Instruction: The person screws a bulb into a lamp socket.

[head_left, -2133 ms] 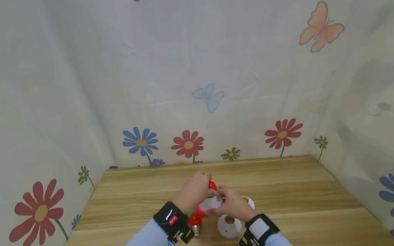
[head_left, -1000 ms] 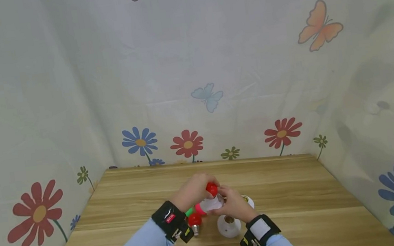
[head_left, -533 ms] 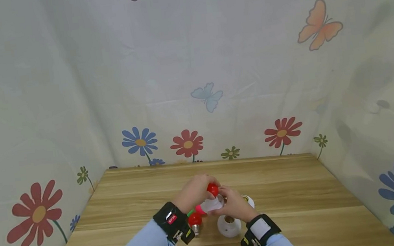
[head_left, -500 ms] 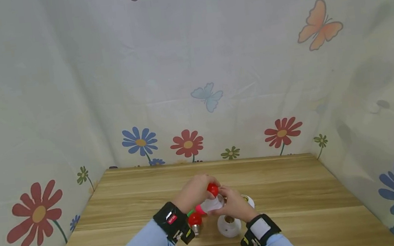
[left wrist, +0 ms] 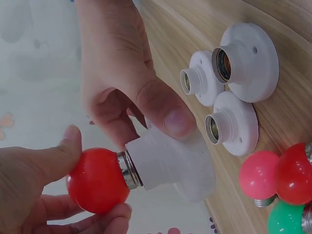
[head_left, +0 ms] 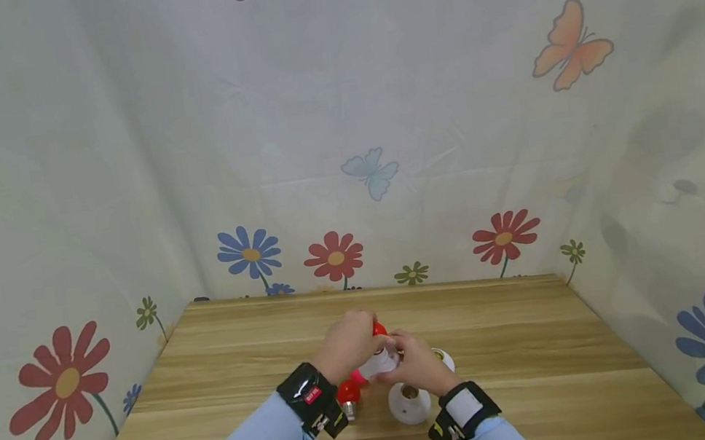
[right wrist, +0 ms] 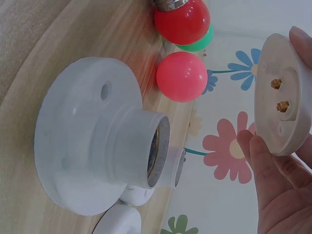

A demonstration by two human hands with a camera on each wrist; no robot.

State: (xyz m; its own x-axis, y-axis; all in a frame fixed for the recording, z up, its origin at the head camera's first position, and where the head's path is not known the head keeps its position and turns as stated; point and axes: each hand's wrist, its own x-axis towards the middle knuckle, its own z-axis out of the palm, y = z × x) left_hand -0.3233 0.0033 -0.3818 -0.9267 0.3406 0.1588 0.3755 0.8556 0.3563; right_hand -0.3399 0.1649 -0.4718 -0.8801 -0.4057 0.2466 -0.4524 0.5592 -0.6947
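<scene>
In the head view my left hand (head_left: 349, 341) and right hand (head_left: 419, 366) meet above the wooden table. The left fingers grip a round red light bulb (left wrist: 99, 180) by its glass, thumb on one side and fingertips on the other. Its silver screw base sits at the mouth of a white lamp holder (left wrist: 170, 163), partly inside the collar. My right hand holds that lamp holder by its wide round base, thumb pressed on the face. The holder's underside (right wrist: 273, 114), with two brass screws, shows in the right wrist view.
Three more white lamp holders stand on the table, a near one (left wrist: 258, 63), another (left wrist: 239, 124) and a third (left wrist: 207, 78). Beside them lie a pink bulb (left wrist: 259, 174), a second red bulb (left wrist: 295, 170) and a green bulb (left wrist: 286, 219). A flower-printed curtain (head_left: 338, 104) hangs behind the table (head_left: 247, 328).
My left hand has turned around the red bulb since half a second ago, so its fingers cover more of it in the head view. The right hand keeps the lamp holder in nearly the same place.
</scene>
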